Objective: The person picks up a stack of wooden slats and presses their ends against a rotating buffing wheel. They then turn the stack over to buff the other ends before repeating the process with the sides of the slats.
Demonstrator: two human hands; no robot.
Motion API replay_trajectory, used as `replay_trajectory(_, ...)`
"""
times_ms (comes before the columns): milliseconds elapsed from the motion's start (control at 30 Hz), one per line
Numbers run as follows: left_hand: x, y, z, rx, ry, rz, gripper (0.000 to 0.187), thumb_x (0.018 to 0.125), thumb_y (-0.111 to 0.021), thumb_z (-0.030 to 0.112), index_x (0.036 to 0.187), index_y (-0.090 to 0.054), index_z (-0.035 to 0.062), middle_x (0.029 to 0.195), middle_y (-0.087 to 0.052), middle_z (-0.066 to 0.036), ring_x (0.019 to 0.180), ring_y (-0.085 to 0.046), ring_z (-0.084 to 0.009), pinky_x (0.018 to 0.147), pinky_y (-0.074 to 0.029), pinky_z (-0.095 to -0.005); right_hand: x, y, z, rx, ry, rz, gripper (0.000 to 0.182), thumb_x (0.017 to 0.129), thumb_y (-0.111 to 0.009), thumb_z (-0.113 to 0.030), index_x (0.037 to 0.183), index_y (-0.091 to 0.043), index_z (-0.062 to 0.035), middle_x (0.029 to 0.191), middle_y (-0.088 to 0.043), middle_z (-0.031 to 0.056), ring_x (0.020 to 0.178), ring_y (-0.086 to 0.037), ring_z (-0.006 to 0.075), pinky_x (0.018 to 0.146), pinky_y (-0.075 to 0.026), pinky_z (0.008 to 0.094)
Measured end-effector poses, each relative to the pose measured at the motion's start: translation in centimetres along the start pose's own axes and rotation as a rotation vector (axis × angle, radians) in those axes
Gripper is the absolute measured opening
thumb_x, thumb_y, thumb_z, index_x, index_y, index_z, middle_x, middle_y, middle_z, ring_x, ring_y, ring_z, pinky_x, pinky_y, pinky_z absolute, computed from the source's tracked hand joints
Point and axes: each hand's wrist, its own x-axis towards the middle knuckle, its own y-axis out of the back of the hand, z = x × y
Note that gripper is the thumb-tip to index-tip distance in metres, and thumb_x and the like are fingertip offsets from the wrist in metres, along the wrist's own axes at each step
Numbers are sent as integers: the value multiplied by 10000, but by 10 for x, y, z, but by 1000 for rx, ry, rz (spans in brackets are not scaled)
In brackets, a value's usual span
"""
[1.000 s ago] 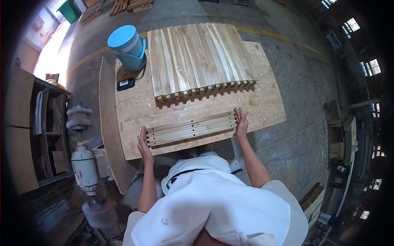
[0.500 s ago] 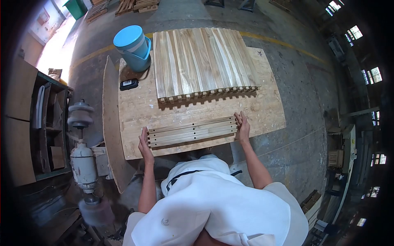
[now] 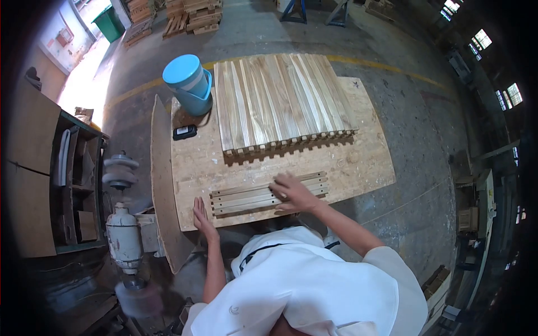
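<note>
blue lidded bucket (image 3: 195, 96) — contents hidden, right hand (image 3: 292, 194) over slats (image 3: 246, 200)

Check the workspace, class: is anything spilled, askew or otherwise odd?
The lower wheel of the machine at left looks blurred, perhaps spinning, though nobody visibly tends it. No spill is visible.

Left hand (image 3: 205, 220) open, right hand (image 3: 290, 192) splayed

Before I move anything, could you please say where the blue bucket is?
In the head view, the blue bucket stands at the far left corner of the worktable, left of the stacked wooden strips and beyond the black device.
</note>
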Motion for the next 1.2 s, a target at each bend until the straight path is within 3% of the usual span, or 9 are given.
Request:
replay_trajectory(167, -37, 17, 11, 49, -91, 145, 629, 1073, -278, 442, 1443, -388, -55, 1406, -504, -232, 1325, -480, -311, 1142, -334, -413, 18, -20, -9, -4, 204, 73, 579, 688, -682, -213, 1230, -563, -50, 1122, -503, 230, 1053, -506, 413, 937, -423, 496)
replay_trajectory(400, -117, 37, -38, 97, -105, 362, 608, 1070, -321, 439, 1416, -439, -47, 1276, -600, -224, 1162, -598, -290, 1039, -428, -382, 7, -11, 13, 132, 183, -42, 566, 720, -670, -248, 1258, -569, -102, 1239, -487, 291, 1125, -484, 441, 976, -413, 482)
replay_trajectory(433, -129, 36, -51, 158, -62, 407, 579, 1071, -337, 419, 1400, -466, -40, 1224, -628, -212, 1100, -623, -274, 991, -456, -373, 4, 10, 11, 179, 63, -215, 594, 726, -711, -272, 1287, -590, -120, 1284, -487, 287, 1177, -480, 437, 1004, -409, 477)
replay_trajectory(533, -171, 28, -101, 406, 76, 433, 480, 1059, -409, 368, 1309, -578, -5, 1072, -686, -171, 915, -670, -220, 811, -527, -346, -26, 44, 34, 371, 13, -79, 614, 725, -746, -290, 1307, -616, -143, 1305, -492, 282, 1215, -469, 439, 1038, -396, 475)
replay_trajectory(667, -254, 15, -181, 722, 840, 100, 380, 1010, -512, 334, 1108, -681, 8, 949, -703, -121, 836, -665, -197, 697, -528, -318, -53, 164, 61, 861, -252, -49, 590, 765, -785, -252, 1304, -624, -74, 1381, -526, 208, 1244, -535, 279, 1038, -442, 391)
replay_trajectory(767, -337, 5, -216, 712, 892, -89, 368, 993, -536, 317, 1081, -679, -10, 939, -709, -112, 817, -664, -196, 686, -530, -343, -65, 242, 112, 957, -411, 163, 541, 789, -790, -214, 1281, -639, -47, 1224, -649, 148, 1114, -613, 189, 976, -488, 325)
replay_trajectory(833, -352, -21, -242, 1112, 325, -453, 374, 978, -560, 316, 1105, -679, -14, 983, -709, -119, 840, -672, -196, 688, -544, -358, -64, 280, 168, 942, -483, 313, 517, 818, -770, -212, 1277, -634, -17, 1129, -692, 124, 1018, -649, 176, 929, -504, 305)
replay_trajectory(933, -376, -36, -237, 916, 470, -332, 374, 975, -569, 306, 1124, -675, -21, 1002, -707, -128, 864, -676, -203, 703, -551, -356, -49, 318, 251, 900, -557, 565, 503, 837, -766, -245, 1265, -642, -11, 1072, -701, 83, 922, -641, 112, 834, -523, 276)
replay_trajectory(1200, -336, -86, -164, 495, 693, 213, 389, 966, -605, 248, 1195, -642, -65, 1031, -696, -158, 919, -682, -232, 740, -562, -343, -3, 265, 439, 1101, -684, 695, 423, 861, -743, -235, 1181, -677, 34, 1073, -712, 115, 936, -670, 163, 809, -535, 301)
